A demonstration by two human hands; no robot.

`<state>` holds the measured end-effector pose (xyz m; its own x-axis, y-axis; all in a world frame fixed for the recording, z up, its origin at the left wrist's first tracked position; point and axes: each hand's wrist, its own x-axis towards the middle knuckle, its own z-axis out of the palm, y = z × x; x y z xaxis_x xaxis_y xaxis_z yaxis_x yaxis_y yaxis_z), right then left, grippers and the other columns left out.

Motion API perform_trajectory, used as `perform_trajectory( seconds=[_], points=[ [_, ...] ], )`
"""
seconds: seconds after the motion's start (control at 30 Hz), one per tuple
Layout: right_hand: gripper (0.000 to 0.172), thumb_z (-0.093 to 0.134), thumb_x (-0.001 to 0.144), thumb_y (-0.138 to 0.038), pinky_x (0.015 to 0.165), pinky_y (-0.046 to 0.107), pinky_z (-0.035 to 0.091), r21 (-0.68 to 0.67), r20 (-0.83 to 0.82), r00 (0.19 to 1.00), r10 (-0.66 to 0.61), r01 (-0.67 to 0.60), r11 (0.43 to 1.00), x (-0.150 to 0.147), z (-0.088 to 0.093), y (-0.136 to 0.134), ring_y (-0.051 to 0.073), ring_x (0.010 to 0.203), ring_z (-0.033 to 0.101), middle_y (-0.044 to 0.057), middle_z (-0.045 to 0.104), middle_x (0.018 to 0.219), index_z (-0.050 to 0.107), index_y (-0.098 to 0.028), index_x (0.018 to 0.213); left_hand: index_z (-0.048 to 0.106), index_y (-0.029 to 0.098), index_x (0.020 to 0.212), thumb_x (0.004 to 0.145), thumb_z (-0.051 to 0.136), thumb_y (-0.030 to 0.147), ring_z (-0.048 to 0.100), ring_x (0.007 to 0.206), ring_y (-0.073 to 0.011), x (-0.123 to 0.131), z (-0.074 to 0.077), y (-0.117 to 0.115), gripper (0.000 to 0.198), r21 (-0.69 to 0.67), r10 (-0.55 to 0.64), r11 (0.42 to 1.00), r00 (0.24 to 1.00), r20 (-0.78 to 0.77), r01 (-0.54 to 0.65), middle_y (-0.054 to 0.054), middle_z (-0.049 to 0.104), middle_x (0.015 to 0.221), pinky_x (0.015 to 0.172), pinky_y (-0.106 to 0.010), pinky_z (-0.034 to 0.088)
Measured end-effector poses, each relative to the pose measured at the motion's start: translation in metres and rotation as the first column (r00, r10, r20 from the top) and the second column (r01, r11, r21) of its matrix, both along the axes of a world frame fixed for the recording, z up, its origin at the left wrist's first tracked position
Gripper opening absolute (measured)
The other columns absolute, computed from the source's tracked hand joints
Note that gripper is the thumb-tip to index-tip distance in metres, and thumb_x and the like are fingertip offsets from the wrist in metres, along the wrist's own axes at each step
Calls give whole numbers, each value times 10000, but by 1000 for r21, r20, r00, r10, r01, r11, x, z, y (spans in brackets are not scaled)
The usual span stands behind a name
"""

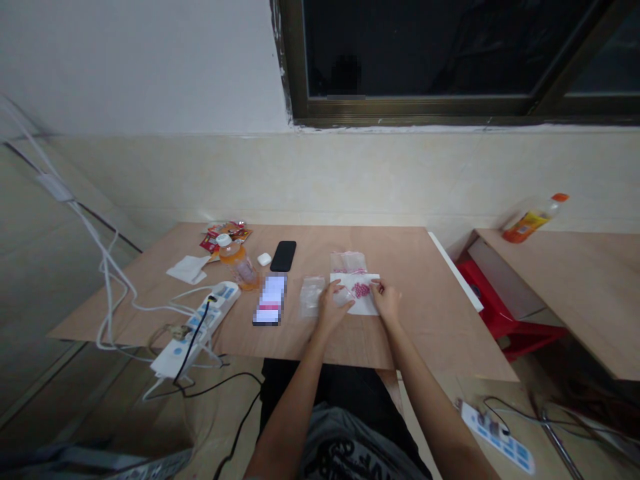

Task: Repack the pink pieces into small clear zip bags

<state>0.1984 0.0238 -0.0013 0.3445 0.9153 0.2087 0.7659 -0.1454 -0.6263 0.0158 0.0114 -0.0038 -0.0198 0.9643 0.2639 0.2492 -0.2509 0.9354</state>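
Note:
On a plywood tabletop [400,333], my left hand [330,308] pinches a small clear plastic bag [343,297]. My right hand [385,299] has its fingertips at the right side of a white sheet [363,305], close to a cluster of pink beads [361,289]. The beads look enclosed in clear plastic, but I cannot tell for sure. Beyond the sheet lies a clear bag with pink markings [349,263]. Another clear plastic bag [311,297] lies left of my left hand.
A black smartphone [283,256], a censored card [270,300], an orange-liquid bottle [239,265], a white earbud case [265,259], a tissue [188,269], snack packets [225,235] and a cabled power strip [197,326] share the tabletop. A red stool [493,293] stands to the right.

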Motion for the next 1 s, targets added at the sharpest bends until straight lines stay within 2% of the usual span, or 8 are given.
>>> perform_trajectory(
  seconds=[0.2,0.47,1.0],
  points=[
    [337,453,860,-376,794,325,279,-16,46,999,-12,13,1000,0,-2,0,208,833,568,43,670,814,681,-184,1019,513,242,1206,593,799,192,596,991,-235,0,-1,0,678,7,6,1000,1000,1,-6,-64,646,1053,927,-454,449],
    [312,463,865,-346,798,329,259,-57,105,994,11,-5,998,0,-2,0,225,906,556,76,684,898,685,-186,1014,521,238,1201,593,799,185,601,985,-222,1,3,-2,671,-4,13,1000,1000,28,-13,-62,641,1059,912,-418,459],
    [288,461,862,-329,785,327,246,-66,121,992,23,-15,998,0,-4,0,224,904,544,74,686,903,695,-201,972,522,227,1197,592,800,177,600,977,-221,0,2,0,667,6,9,1000,1000,15,-9,-68,648,1047,906,-405,456]
  ],
)
